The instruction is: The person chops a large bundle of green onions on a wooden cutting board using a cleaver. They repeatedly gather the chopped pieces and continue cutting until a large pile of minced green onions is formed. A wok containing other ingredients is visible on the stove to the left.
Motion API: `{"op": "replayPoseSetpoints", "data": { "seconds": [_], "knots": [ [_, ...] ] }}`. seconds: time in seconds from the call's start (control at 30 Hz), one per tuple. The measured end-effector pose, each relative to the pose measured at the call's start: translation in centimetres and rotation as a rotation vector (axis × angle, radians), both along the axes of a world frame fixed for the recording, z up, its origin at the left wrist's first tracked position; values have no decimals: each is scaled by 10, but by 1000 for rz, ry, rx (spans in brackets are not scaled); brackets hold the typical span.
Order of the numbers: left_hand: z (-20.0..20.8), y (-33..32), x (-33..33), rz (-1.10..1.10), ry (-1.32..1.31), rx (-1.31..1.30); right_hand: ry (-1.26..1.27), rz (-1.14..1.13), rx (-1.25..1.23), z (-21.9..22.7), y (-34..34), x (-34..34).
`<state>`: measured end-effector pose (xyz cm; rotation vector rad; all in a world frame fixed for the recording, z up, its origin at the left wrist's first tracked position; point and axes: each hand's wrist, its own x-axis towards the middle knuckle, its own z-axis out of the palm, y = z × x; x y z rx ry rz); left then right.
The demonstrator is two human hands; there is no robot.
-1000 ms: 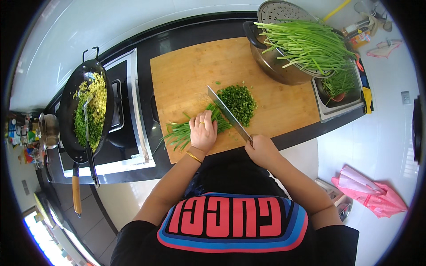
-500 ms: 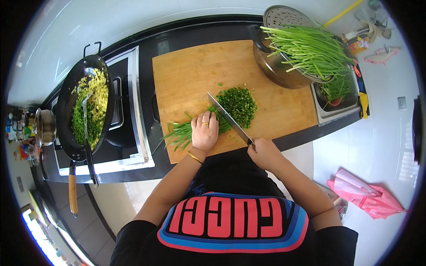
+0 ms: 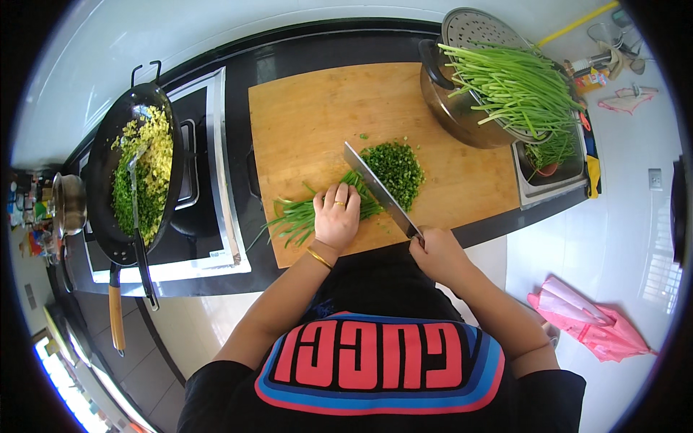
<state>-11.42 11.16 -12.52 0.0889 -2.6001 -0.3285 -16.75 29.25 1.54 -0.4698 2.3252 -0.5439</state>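
Note:
My left hand point(image 3: 337, 219) presses down on a bunch of green garlic chives point(image 3: 289, 222) on the wooden cutting board point(image 3: 310, 115), fingers bent over the stalks. Its wrist carries a gold bangle. Closed round a knife handle, my right hand point(image 3: 439, 252) is at the board's near edge. The broad steel blade of the knife point(image 3: 384, 192) slants away to the left, between the bunch and a heap of finely chopped chives point(image 3: 397, 172). Whether the cutting edge touches the board, I cannot tell. Loose bits lie around the heap.
At left, a black wok point(image 3: 110, 229) on the stove holds yellow crumbled food, chopped greens and a spatula point(image 3: 136, 195). A saucepan point(image 3: 70, 206) stands beyond it. Back right, a steel pot point(image 3: 451, 115) carries a perforated tray point(image 3: 480, 29) of long chives point(image 3: 509, 86), beside a sink point(image 3: 538, 193).
The knife has shifted slightly to the right, and more of its blade face shows. My right hand moved a little right and down with it; my left hand stays on the bunch.

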Motion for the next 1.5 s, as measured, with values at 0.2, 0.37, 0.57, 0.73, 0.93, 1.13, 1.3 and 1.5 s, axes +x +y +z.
{"op": "replayPoseSetpoints", "data": {
  "seconds": [0.2,0.37,0.57,0.73,0.93,1.13,1.3,1.5],
  "knots": [
    [0,0,-1,-1,8,-4,3,12,30,-9,-1,3],
    [3,-1,-1,-25,-32,9,-35,47,39,-11,-3,-6],
    [5,-1,-4,-39,-58,-20,-77,68,23,-33,-30,-25],
    [5,0,-2,-28,-67,-25,-87,85,22,-42,-16,-24],
    [5,1,-3,-35,-60,-36,22,28,-48,-66,-38,-22],
    [-3,1,-3,8,-26,-59,-2,-58,-155,-65,-34,-42],
    [-1,2,-2,5,-49,-31,-21,9,-29,-22,1,-16],
    [-1,2,-1,5,-49,-21,-7,33,-1,-14,13,5]
  ]
}}
